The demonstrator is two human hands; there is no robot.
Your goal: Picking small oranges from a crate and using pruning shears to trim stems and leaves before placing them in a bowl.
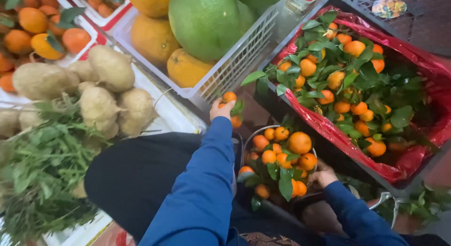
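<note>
Seen from above, two arms in blue sleeves reach forward over a market stall. Nearest, the right hand [322,176] rests at the rim of a round bowl [257,132] heaped with small leafy mandarins [299,142]; whether its grip is closed on the rim or on a fruit cannot be told, since leaves cover the fingers. The heap stands above the rim, so a nudge from either hand could likely roll fruit off into the dark gap below.

A little farther, the left hand [221,109] holds one mandarin [229,96] pinched at the fingertips, raised above the bowl's left side and close to the corner of a white basket [235,62] of large citrus. That corner crowds the hand; a sideways swing could knock the fruit loose.

To the right, a black crate lined with red plastic [423,58] holds more mandarins among leaves; its near wall stands close to the bowl and leaves only a narrow lane between.

To the left lie pale tubers [101,105] and a bundle of greens [42,166]. Open room is mostly straight up and back toward the body.
</note>
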